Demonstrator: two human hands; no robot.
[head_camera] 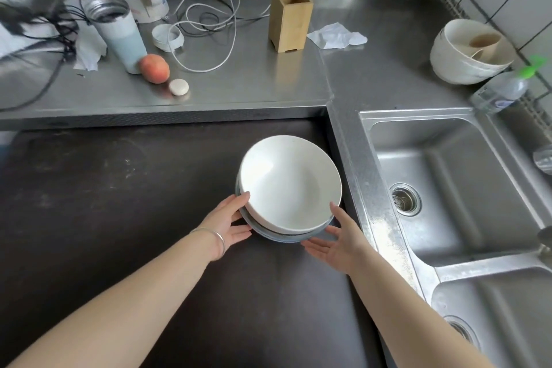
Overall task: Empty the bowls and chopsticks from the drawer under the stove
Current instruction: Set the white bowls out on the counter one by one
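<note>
I am cupping a stack of bowls (291, 185) between both hands on the dark, matte stove top (119, 203), just left of the steel sink (448, 188). My left hand (230, 222) is spread wide, thumb lying on the rim of the top bowl and fingers curling against the stack's left side. My right hand (337, 243) is also spread, palm up and flat; its thumb is touching the right rim, while the fingers are lying just under the near edge, whether touching it I cannot tell. Neither hand is closing around anything. The top bowl is wide, shallow, smooth and glossy white, sitting tilted in a greyish-blue bowl beneath it, of which only the rim is showing. A thin silver bangle (213, 237) is circling my left wrist. On the brushed steel counter (254, 84) at the far side a square wooden holder (291, 19) is standing upright, with a crumpled tissue (336, 36) just to its right. Further left, a peach (154, 68) is resting against a pale tumbler (118, 36), and a loose white cable (209, 24) is looping behind them. At the far right, another stack of white bowls (469, 51) is sitting by the tiled wall.
</note>
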